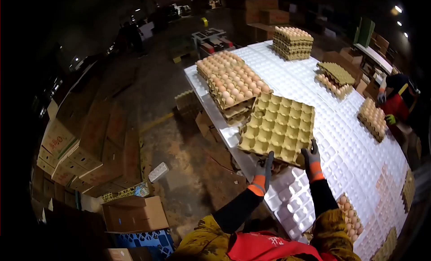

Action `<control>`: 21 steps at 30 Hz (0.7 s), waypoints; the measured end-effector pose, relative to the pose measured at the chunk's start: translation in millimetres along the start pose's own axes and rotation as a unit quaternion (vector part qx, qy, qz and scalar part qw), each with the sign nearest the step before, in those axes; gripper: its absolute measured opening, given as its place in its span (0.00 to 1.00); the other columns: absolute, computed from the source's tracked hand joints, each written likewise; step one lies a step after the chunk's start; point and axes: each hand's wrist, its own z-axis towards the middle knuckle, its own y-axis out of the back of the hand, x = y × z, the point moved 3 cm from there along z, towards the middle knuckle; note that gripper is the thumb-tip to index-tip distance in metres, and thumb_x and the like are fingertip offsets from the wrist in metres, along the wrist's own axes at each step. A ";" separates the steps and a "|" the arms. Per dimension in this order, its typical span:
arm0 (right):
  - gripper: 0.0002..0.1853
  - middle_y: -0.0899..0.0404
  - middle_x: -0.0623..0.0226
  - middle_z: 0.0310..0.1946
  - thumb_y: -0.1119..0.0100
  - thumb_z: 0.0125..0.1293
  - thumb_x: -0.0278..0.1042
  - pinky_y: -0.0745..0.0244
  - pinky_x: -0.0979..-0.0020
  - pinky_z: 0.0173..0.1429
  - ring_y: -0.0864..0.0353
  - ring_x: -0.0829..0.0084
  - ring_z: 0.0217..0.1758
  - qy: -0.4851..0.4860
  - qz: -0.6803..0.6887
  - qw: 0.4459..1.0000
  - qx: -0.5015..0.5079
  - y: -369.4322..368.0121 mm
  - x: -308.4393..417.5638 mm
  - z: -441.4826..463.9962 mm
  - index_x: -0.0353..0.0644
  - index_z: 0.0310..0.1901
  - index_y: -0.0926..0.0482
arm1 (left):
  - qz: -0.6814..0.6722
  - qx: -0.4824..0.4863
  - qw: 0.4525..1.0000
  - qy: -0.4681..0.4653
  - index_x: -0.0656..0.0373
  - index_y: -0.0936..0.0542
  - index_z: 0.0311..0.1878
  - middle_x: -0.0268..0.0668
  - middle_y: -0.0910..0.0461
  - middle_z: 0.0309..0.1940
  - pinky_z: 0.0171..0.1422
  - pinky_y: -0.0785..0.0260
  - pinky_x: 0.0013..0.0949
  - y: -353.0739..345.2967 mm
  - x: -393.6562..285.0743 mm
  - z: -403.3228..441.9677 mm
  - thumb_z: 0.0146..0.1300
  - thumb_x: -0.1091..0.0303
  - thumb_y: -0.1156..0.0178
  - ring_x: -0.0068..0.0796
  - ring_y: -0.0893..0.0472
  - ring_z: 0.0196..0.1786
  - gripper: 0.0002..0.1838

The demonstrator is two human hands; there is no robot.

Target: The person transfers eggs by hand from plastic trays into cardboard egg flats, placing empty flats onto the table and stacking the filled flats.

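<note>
Your left hand has its gloved fingers closed on the near edge of a yellowish egg tray, and your right hand pinches the same tray at its near right corner; the undersides of both grips are hidden. The tray lies just beyond your fingertips, reaching away from you, with its rows of cups showing. At its far left side stands a stack of filled egg trays, close against it; whether the two touch you cannot tell. Under and around your hands spreads a white dimpled table surface. Near you, right of your right forearm, sits a tray of brown eggs. At the far end stands another egg stack, and on the right a co-worker stands by a filled tray. Cardboard boxes are piled on the left.
</note>
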 end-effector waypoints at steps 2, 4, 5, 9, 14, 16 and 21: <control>0.41 0.33 0.53 0.72 0.37 0.63 0.21 0.29 0.68 0.70 0.28 0.65 0.69 0.044 -0.092 0.994 -0.036 -34.1 52.4 -41.7 0.31 0.76 0.43 | -0.166 -0.053 0.985 -0.009 0.61 0.29 0.67 0.34 0.21 0.58 0.52 0.27 0.28 -35.3 -56.8 -33.7 0.69 0.54 0.32 0.23 0.22 0.54 0.31; 0.41 0.39 0.55 0.76 0.34 0.66 0.28 0.33 0.65 0.73 0.33 0.65 0.74 0.097 -0.199 0.975 -0.019 -54.4 54.5 -68.1 0.36 0.78 0.44 | -0.183 -0.132 0.970 -0.096 0.62 0.32 0.70 0.37 0.25 0.64 0.60 0.25 0.34 -38.9 -71.3 -39.1 0.69 0.64 0.33 0.31 0.23 0.61 0.30; 0.47 0.39 0.50 0.76 0.31 0.66 0.30 0.32 0.65 0.72 0.34 0.63 0.75 0.048 -0.082 0.995 0.038 -75.2 80.3 -92.8 0.40 0.81 0.52 | -0.229 -0.175 0.949 -0.124 0.62 0.33 0.71 0.38 0.26 0.64 0.62 0.25 0.37 -44.0 -98.5 -57.3 0.69 0.67 0.34 0.34 0.23 0.61 0.30; 0.48 0.41 0.52 0.77 0.33 0.69 0.33 0.26 0.63 0.68 0.27 0.62 0.70 -0.003 -0.101 0.983 0.151 -51.8 114.3 -141.8 0.50 0.82 0.55 | -0.226 -0.028 0.954 -0.196 0.60 0.29 0.70 0.38 0.23 0.62 0.67 0.29 0.42 3.7 -172.4 -1.4 0.73 0.59 0.39 0.35 0.22 0.61 0.26; 0.38 0.24 0.54 0.65 0.36 0.70 0.35 0.20 0.65 0.60 0.16 0.68 0.54 -0.017 -0.262 0.965 -0.009 68.2 127.0 -218.3 0.47 0.78 0.41 | -0.148 0.034 0.987 -0.055 0.62 0.28 0.69 0.41 0.19 0.57 0.67 0.30 0.37 118.3 -237.0 210.4 0.71 0.52 0.37 0.37 0.21 0.56 0.31; 0.35 0.22 0.57 0.63 0.35 0.70 0.36 0.21 0.66 0.60 0.16 0.71 0.53 -0.027 -0.225 0.970 -0.082 118.7 125.6 -265.7 0.48 0.77 0.37 | -0.040 -0.016 0.997 -0.066 0.62 0.27 0.69 0.41 0.19 0.58 0.68 0.31 0.38 120.4 -248.6 245.4 0.70 0.55 0.37 0.36 0.21 0.57 0.29; 0.27 0.20 0.62 0.60 0.37 0.71 0.32 0.22 0.68 0.61 0.18 0.73 0.55 -0.007 -0.360 0.872 -0.330 153.5 186.4 -365.3 0.43 0.70 0.28 | 0.274 0.003 0.940 -0.204 0.62 0.25 0.67 0.40 0.20 0.60 0.69 0.31 0.38 12.7 -184.6 229.1 0.70 0.64 0.38 0.34 0.21 0.61 0.25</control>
